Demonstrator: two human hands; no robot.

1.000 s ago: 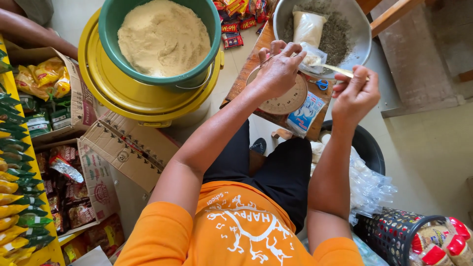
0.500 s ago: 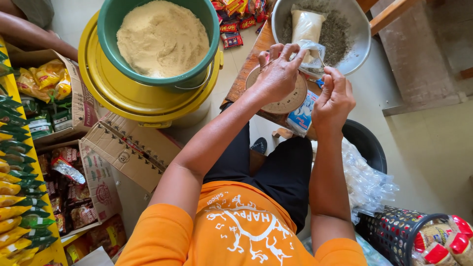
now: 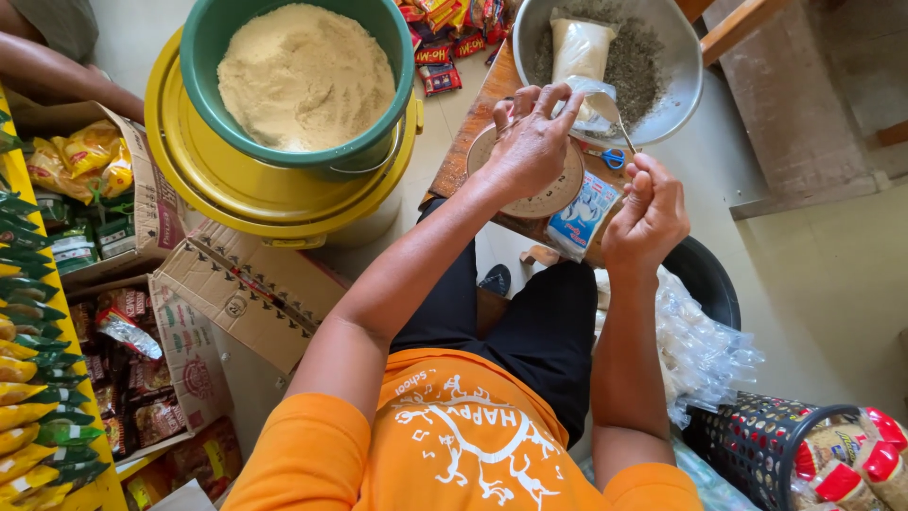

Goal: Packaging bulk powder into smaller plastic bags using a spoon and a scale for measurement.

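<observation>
My left hand (image 3: 530,142) pinches the mouth of a small clear plastic bag (image 3: 588,95), holding it over a round scale (image 3: 558,194) on a wooden board. My right hand (image 3: 648,213) grips the handle of a thin metal spoon (image 3: 624,132), whose tip points into the bag. Just beyond the bag is a metal bowl (image 3: 676,90) of dark grainy powder with a filled white packet (image 3: 579,47) lying in it.
A green bucket of pale flour (image 3: 303,76) stands on a yellow bucket (image 3: 189,161) at the left. Open cardboard boxes (image 3: 246,293) of snack packets line the left side. A blue-white packet (image 3: 584,213), blue scissors (image 3: 610,156), a black tub (image 3: 705,279) with clear bags, and a black basket (image 3: 757,445) sit to the right.
My right hand came back from the metal bowl with the spoon, met the bag, then dropped toward me. My left hand stayed at the bag over the scale.
</observation>
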